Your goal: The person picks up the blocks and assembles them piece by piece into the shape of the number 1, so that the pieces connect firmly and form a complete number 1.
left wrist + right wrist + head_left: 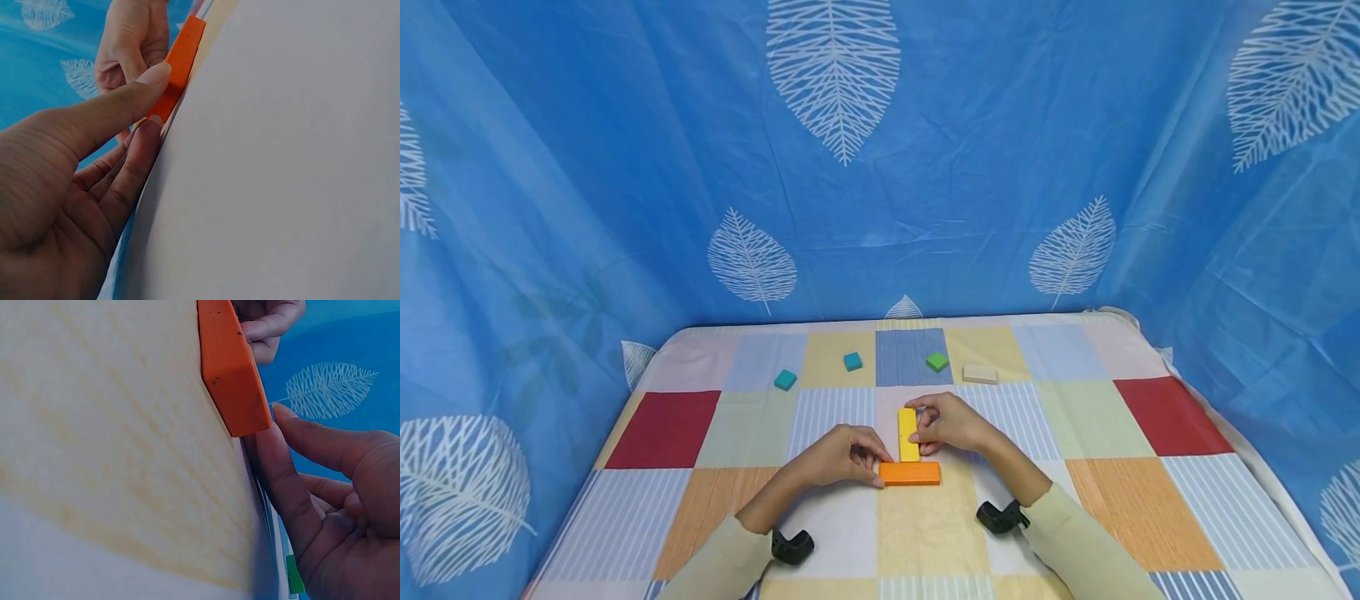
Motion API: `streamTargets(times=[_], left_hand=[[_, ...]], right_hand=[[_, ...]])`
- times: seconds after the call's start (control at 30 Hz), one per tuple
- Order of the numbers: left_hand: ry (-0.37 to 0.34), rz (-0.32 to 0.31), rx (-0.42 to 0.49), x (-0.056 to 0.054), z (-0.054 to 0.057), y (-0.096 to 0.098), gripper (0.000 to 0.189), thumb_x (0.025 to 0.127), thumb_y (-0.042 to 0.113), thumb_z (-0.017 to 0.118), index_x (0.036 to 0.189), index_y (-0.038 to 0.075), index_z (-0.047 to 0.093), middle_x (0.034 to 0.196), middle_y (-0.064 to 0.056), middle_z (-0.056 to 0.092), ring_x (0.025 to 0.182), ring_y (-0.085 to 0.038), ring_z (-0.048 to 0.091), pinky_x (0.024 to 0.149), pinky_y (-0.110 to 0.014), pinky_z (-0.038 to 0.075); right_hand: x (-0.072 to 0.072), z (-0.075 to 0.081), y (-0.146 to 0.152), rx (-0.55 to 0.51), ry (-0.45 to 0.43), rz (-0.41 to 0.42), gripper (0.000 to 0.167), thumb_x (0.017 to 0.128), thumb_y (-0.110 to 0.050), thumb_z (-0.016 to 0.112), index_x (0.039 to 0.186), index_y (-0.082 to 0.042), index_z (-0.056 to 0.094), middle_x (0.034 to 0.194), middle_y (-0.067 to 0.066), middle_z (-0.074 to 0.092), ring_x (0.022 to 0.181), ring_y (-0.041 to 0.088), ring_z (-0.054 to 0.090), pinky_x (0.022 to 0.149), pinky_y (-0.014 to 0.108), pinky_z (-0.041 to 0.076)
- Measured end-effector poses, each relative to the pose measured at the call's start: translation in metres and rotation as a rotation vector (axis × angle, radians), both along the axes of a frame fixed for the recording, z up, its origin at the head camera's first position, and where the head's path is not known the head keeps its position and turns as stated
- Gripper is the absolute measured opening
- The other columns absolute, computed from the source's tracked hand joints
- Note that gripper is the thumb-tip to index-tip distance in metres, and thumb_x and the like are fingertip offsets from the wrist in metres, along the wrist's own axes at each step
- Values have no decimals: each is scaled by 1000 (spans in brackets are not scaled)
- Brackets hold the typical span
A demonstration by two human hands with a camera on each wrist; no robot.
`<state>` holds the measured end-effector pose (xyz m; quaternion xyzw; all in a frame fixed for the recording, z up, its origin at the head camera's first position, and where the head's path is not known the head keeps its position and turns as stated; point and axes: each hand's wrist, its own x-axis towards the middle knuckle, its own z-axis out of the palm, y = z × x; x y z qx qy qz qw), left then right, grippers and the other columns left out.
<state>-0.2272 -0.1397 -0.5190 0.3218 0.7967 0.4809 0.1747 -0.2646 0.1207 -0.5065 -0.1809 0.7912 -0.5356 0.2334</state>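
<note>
In the head view, my left hand [842,454] is pinching the left end of the orange block [910,474], thumb at its near corner and a finger at its far one. My right hand [951,421] is holding the yellow block [907,435] narrowly, fingertips at its far end and thumb at its right edge. The yellow block is lying just beyond the orange one, between my hands and pointing away from me; its near end is meeting the orange side or stopping just short, I cannot tell which. Judging by this, I should be pressing lightly with the left hand so the orange block is not twisting, and guiding the yellow one squarely against it. No container is showing; beyond my left hand two teal blocks [786,380] [852,362] are lying loose on the patchwork cloth [925,533], and beyond my right a green block [937,362] and a pale block [980,374].

In the left wrist view, my thumb is pressing near the orange end, a fingertip sitting below.

In the right wrist view, the orange block is hiding whatever my right fingertips are gripping.
</note>
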Motion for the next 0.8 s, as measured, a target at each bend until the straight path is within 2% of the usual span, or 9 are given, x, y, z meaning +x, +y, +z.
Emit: streamTargets(times=[0.33,0.67,0.8], left_hand=[[-9,5,0,0,-1,0,28,77,11,90,103,16,81,95,6,70,74,-7,60,65,-22,52],[-7,2,4,0,0,1,27,77,11,89,102,15,81,96,6,70,74,-6,60,65,-23,52],[8,-8,8,0,0,0,27,78,12,89,103,14,80,95,5,70,74,-6,59,65,-22,52]], right_hand=[[2,3,0,-17,-1,2,51,90,2,73,135,10,53,76,13,68,61,23,70,61,37,60],[1,3,0,-23,-20,2,52,89,1,74,136,9,53,76,13,67,62,22,70,62,37,60],[0,2,0,-15,-29,1,61,89,-1,75,143,8,47,77,12,68,62,21,70,62,36,60]])
